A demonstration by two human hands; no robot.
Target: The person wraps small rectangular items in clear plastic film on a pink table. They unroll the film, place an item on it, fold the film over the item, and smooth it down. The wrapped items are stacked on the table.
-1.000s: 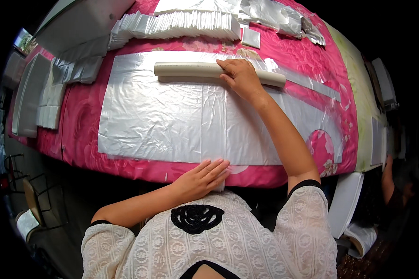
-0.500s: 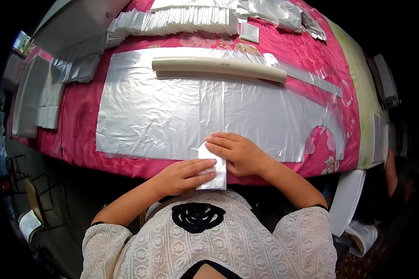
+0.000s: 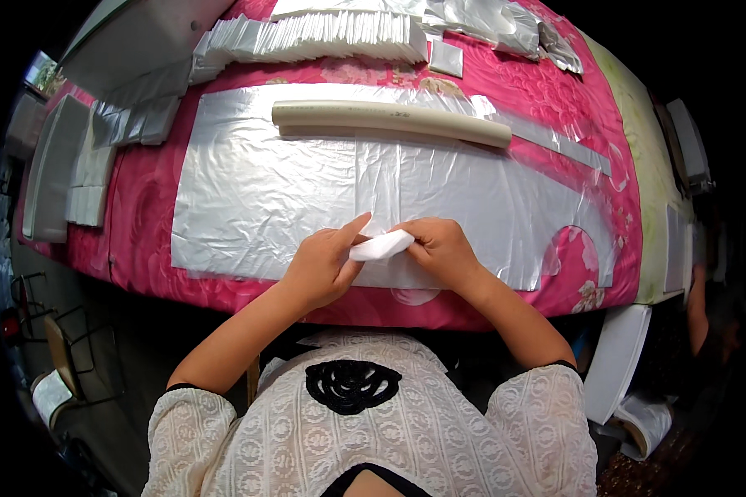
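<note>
Between my two hands is a folded white plastic film bundle, lifted off the table's front part. My left hand grips its left end, with the thumb below and a finger stretched upward past it. My right hand pinches the right end between thumb and fingers. Behind them, large sheets of thin clear-white plastic film lie flat, with a narrower strip running down the middle toward my hands. A long beige tube rests across the film's far part.
A pink flowered cloth covers the table. At the back stands a long row of folded white packets, with one single packet beside it. More white stacks sit at the left. Another person's arm shows at the far right.
The folded film lay flat under both hands at the table's front edge. Both hands have since picked it up and moved away from my body, and it is now bent and tilted.
</note>
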